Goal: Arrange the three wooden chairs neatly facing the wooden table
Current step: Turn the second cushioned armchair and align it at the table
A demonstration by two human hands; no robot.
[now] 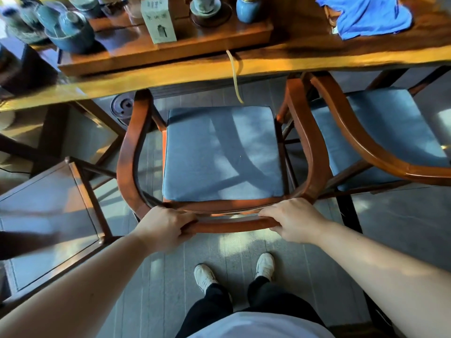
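A wooden chair (pixel 307 142) with a curved back rail and a blue seat cushion stands right in front of me, facing the long wooden table (pixel 170 76). My left hand (pixel 163 228) and my right hand (pixel 295 220) both grip its back rail, one at each side of the middle. A second wooden chair (pixel 353 132) with a blue cushion stands close on the right, its front under the table edge. At the left a third wooden seat (pixel 80 181) with a dark flat top and no cushion sits angled, apart from the table.
The table carries a wooden tea tray (pixel 170 45) with blue teaware, a pale box (pixel 158 20) and a blue cloth (pixel 366 15). A yellowish cord (pixel 235 76) hangs over the table edge. My feet in white shoes stand on grey floorboards behind the chair.
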